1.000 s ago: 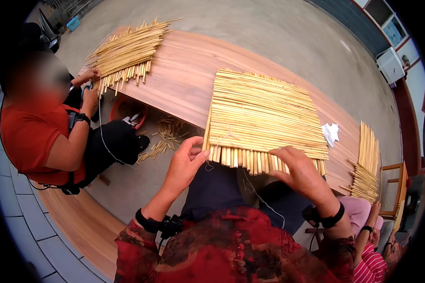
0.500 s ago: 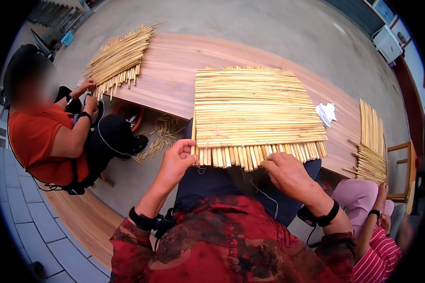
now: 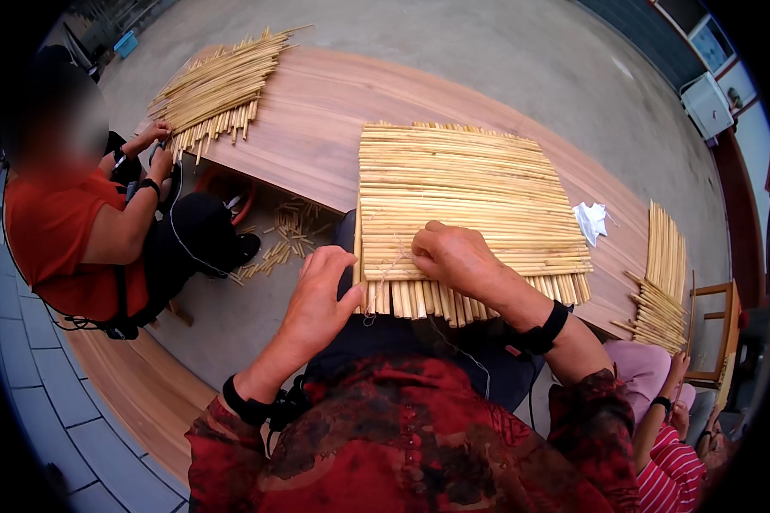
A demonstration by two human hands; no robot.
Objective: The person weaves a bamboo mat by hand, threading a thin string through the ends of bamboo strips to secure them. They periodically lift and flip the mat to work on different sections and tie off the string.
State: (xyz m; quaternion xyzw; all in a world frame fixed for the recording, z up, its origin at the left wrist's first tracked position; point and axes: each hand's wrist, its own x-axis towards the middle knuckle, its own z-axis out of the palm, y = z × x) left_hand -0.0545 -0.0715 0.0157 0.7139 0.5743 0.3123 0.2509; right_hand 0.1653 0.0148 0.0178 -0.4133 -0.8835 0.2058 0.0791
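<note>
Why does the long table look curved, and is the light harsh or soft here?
Head view: the fisheye lens bends the table edge toward the dark round rim; light is soft and even, with no hard shadows or glare on the reed mat; the left hand and right hand look sharp; the neighbour's face is blurred.

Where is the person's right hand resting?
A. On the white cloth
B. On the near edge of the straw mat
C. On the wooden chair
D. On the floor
B: the right hand lies flat on the near edge of the mat, while the cloth sits apart to the right, untouched.
</note>
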